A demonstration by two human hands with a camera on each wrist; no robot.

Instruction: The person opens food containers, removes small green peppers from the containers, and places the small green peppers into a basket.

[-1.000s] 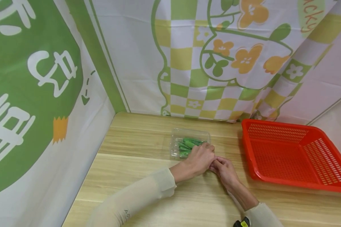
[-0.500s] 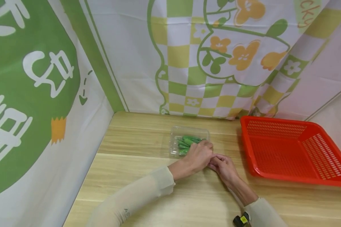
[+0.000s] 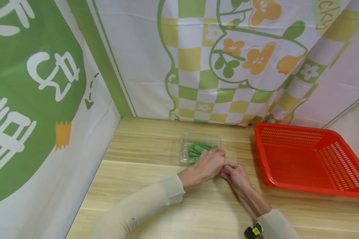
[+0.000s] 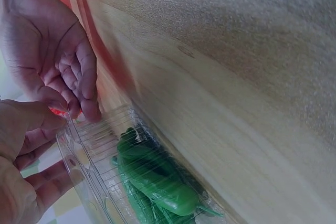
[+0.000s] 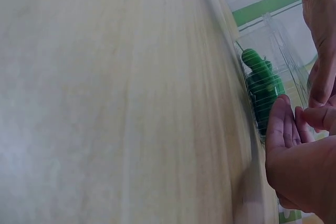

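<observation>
At the left side of the head view hangs a green and white cloth (image 3: 54, 111), with large white characters on it. Next, the wooden counter (image 3: 137, 149) begins, and a pale sleeve (image 3: 148, 205) comes in from the bottom edge. In the middle of the frame, on the counter, is the clear plastic box (image 3: 184, 141) with green peppers (image 3: 197, 148) inside. The left hand (image 3: 208, 163) lies over its lower right part; its grip is closed—thumb and fingers pinch the rim of the box. Just beside it to the right, the right hand (image 3: 235, 176) has its fingers bent, and its grip pinches the corner of the same box, close to the left thumb. Near the bottom edge, a small black device (image 3: 250, 232) with a yellow patch is at the right wrist. At the far right stands a red basket (image 3: 293, 166), well apart from both hands.
</observation>
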